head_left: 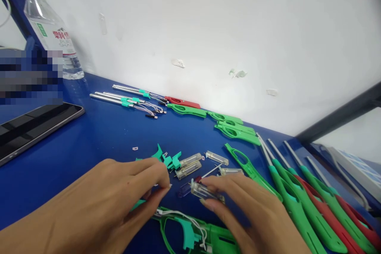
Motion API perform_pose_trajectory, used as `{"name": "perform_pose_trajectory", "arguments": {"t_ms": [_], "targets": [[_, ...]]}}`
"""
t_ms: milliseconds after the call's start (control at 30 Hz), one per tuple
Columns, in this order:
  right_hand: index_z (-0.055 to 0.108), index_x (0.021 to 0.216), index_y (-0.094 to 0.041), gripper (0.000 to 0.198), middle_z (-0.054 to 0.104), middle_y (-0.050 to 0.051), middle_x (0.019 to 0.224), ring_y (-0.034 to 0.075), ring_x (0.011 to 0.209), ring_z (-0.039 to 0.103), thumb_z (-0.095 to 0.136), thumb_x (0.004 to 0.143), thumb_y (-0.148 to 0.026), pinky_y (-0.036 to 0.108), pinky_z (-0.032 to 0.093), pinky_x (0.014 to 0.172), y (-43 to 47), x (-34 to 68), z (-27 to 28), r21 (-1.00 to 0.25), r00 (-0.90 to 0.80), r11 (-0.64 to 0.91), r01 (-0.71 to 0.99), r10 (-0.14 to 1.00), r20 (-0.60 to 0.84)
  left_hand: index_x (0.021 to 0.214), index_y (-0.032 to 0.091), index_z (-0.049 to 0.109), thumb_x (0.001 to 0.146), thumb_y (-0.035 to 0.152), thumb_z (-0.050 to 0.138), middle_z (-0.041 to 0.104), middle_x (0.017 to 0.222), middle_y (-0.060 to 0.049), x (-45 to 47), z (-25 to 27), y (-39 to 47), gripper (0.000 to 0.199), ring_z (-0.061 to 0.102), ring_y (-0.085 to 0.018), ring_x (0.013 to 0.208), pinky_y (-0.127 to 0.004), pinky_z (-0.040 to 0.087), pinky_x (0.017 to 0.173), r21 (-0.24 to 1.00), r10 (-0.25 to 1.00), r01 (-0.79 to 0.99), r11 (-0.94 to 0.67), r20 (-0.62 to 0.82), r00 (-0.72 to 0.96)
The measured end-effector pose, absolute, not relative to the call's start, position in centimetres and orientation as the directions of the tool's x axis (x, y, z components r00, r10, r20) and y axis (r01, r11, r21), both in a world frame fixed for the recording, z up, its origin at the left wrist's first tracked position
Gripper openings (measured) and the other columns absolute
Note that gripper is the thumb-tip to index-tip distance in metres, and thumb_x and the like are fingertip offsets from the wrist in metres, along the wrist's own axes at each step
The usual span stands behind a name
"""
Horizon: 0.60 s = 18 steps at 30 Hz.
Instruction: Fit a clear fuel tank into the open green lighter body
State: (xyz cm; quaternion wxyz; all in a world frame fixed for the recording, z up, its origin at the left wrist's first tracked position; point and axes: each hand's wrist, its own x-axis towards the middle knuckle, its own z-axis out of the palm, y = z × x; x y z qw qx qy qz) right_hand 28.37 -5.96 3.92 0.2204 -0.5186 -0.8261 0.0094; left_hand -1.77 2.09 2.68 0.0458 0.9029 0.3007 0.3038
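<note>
Left hand [119, 194] fingertips pinched together over open green shell [205, 236], wires exposed. Right hand [253, 210] pinches clear fuel tank [205, 191] above shell. Finished lighters [312, 210] piled right; shells [235, 129], tubes [125, 97] still waiting.

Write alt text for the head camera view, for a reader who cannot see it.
Two bare hands work over a blue table: the right hand pinches a clear plastic tube, the left hand fingers small parts above an open green lighter shell. Green and red long-nosed lighters, metal nozzles, a tablet and a water bottle lie around them.
</note>
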Motion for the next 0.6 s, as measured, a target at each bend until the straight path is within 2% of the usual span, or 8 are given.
{"name": "perform_pose_trajectory", "arguments": {"t_ms": [67,167,267,367,500,600], "targets": [[0.067,0.157,-0.036,0.031,0.089,-0.002,0.135,0.022,0.117,0.090,0.057,0.127,-0.035,0.030,0.074,0.100,-5.9,27.7,3.7,-0.190,-0.371,0.468,0.863,0.843,0.389,0.114,0.034,0.067,0.129,0.038,0.037,0.089,0.102,0.009,-1.6,2.6,2.0,0.034,0.080,-0.013,0.061,-0.034,0.052,0.055,0.187,0.502,0.499,-0.846,0.595,0.628],[0.068,0.158,-0.032,0.036,0.089,0.003,0.135,0.025,0.111,0.092,0.047,0.130,-0.038,0.030,0.076,0.093,-5.8,26.7,3.4,-0.153,-0.383,0.488,0.859,0.812,0.440,0.117,0.035,0.065,0.131,0.038,0.035,0.089,0.100,0.009,-1.2,2.6,2.1,0.033,0.083,-0.012,0.065,-0.029,0.053,0.055,0.212,0.485,0.462,-0.861,0.614,0.623],[0.072,0.149,-0.035,0.027,0.088,0.000,0.129,0.021,0.106,0.092,0.056,0.127,-0.033,0.026,0.075,0.090,-5.5,26.1,3.2,-0.218,-0.373,0.509,0.833,0.807,0.458,0.117,0.034,0.065,0.131,0.037,0.038,0.089,0.100,0.010,-0.9,2.7,2.2,0.030,0.080,-0.010,0.062,-0.024,0.054,0.055,0.248,0.481,0.426,-0.870,0.619,0.621],[0.073,0.145,-0.035,0.024,0.088,-0.003,0.124,0.017,0.100,0.091,0.066,0.123,-0.029,0.023,0.073,0.091,-5.4,26.0,3.1,-0.271,-0.357,0.526,0.806,0.798,0.486,0.119,0.034,0.067,0.132,0.039,0.036,0.090,0.106,0.009,-0.8,2.6,2.2,0.034,0.076,-0.009,0.056,-0.027,0.050,0.050,0.300,0.511,0.419,-0.857,0.591,0.624],[0.073,0.146,-0.032,0.025,0.088,-0.003,0.124,0.015,0.102,0.090,0.071,0.121,-0.027,0.021,0.072,0.095,-5.4,26.0,3.1,-0.264,-0.355,0.552,0.791,0.765,0.537,0.120,0.035,0.064,0.132,0.038,0.035,0.083,0.090,0.013,-0.7,2.4,2.3,0.032,0.072,-0.009,0.053,-0.028,0.045,0.049,0.363,0.518,0.369,-0.856,0.598,0.612],[0.073,0.144,-0.032,0.023,0.089,-0.005,0.122,0.014,0.099,0.090,0.071,0.121,-0.028,0.019,0.072,0.093,-5.4,25.8,3.3,-0.245,-0.356,0.561,0.791,0.747,0.561,0.117,0.035,0.062,0.133,0.038,0.033,0.077,0.084,0.014,-0.3,2.3,2.2,0.033,0.070,-0.008,0.052,-0.028,0.045,0.051,0.348,0.515,0.381,-0.857,0.609,0.602]]}}
